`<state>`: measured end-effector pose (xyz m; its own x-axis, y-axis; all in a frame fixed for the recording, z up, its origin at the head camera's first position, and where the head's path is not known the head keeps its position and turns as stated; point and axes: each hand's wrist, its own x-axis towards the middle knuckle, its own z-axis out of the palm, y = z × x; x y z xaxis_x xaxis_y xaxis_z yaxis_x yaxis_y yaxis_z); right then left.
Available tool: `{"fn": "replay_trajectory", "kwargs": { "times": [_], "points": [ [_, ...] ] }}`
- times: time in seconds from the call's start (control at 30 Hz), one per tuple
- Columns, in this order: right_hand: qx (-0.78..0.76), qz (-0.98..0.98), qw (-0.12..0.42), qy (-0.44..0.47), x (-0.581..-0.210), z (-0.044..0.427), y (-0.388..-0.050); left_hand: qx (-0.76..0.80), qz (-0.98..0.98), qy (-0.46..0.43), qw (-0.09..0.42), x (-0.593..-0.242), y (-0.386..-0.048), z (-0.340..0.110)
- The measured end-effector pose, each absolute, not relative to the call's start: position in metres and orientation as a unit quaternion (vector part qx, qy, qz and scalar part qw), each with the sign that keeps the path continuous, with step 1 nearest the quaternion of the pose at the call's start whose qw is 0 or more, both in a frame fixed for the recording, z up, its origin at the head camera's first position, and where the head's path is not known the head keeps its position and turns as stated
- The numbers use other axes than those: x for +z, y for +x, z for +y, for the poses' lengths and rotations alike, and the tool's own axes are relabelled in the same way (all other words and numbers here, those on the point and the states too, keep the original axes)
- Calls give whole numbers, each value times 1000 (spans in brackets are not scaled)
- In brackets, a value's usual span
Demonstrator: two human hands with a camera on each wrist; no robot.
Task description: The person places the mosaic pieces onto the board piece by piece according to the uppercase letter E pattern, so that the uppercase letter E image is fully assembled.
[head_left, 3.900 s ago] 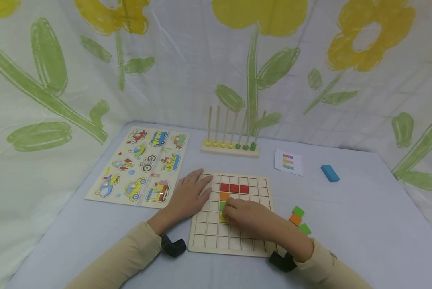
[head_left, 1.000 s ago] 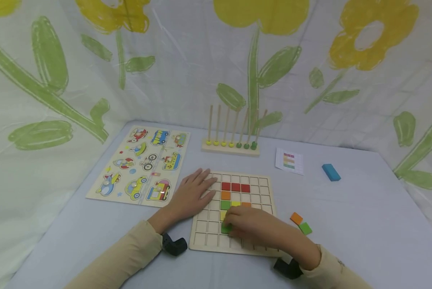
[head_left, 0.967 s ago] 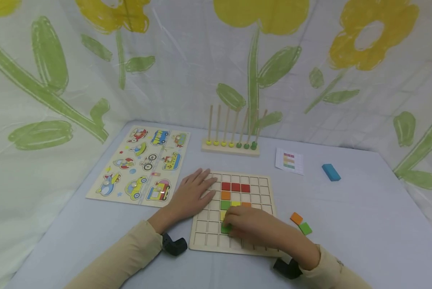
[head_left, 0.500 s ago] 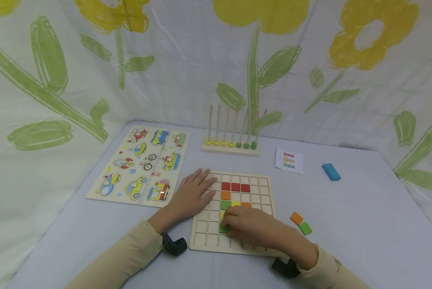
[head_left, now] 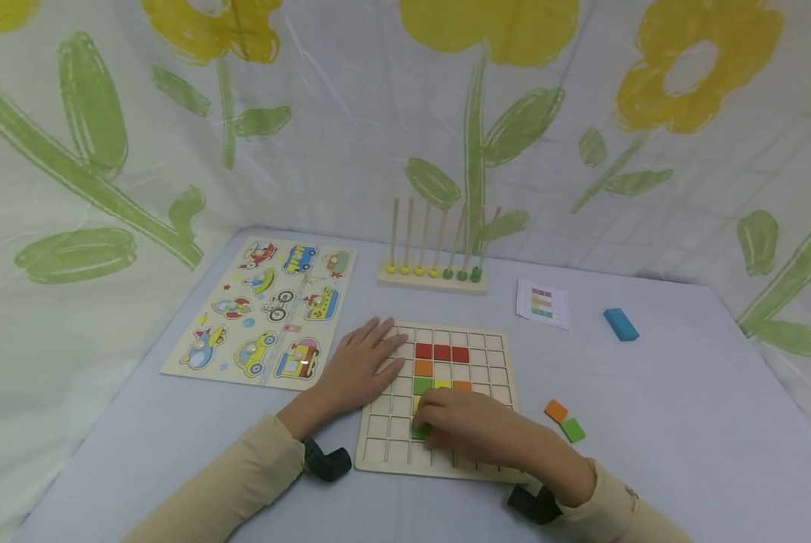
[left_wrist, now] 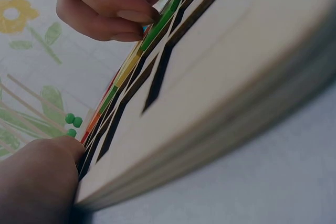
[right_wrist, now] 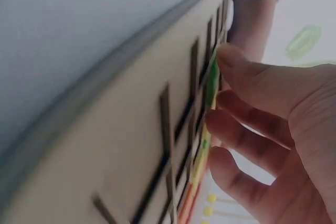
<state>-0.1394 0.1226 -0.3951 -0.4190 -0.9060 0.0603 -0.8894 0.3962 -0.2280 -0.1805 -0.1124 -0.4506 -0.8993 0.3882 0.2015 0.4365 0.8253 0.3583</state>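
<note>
A wooden grid board (head_left: 378, 450) lies in the middle of the table. My left hand (head_left: 361, 369) rests spread over its left edge, with straight fingers. Over the lower middle of the grid, my right hand (head_left: 469, 424) has its thumb and fingertips at a green square tile (head_left: 420, 431). In the right wrist view that green tile (right_wrist: 212, 80) shows between the thumb and a fingertip. Above it stand a yellow tile (head_left: 416, 404), partly covered, another green tile and an orange tile (head_left: 423, 367). Red tiles (head_left: 442, 352) form the top row. My right hand hides some cells.
Right of the board lie a loose orange tile (head_left: 555, 411) and green tile (head_left: 572, 430). A pattern card (head_left: 543, 303) and a blue block (head_left: 620, 324) sit farther back. A vehicle puzzle (head_left: 263, 309) lies left; a peg stand (head_left: 433, 283) stands behind.
Since the oldest frame, a loose green tile has left the right-hand group and a green tile shows lower on the grid. My right hand moved down; lately it barely shifts. Left hand is still.
</note>
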Motion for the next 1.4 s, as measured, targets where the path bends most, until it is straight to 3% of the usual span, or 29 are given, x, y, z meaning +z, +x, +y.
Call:
{"fn": "replay_trajectory", "kwargs": {
  "times": [0.2,0.37,0.73,1.2,1.4],
  "points": [
    [-110,852,-5,-512,-381,148,-145,-198,-953,-219,62,-452,-181,-113],
    [-89,890,-7,-446,-370,186,-147,-199,-952,-221,66,-453,-181,-114],
    [-90,939,78,-324,-378,272,-144,-199,-953,-219,57,-450,-181,-112],
    [-63,947,33,-312,-390,264,-149,-201,-954,-216,56,-448,-179,-113],
    [-52,954,43,-293,-389,263,-150,-202,-953,-218,57,-449,-179,-113]
  ]
}}
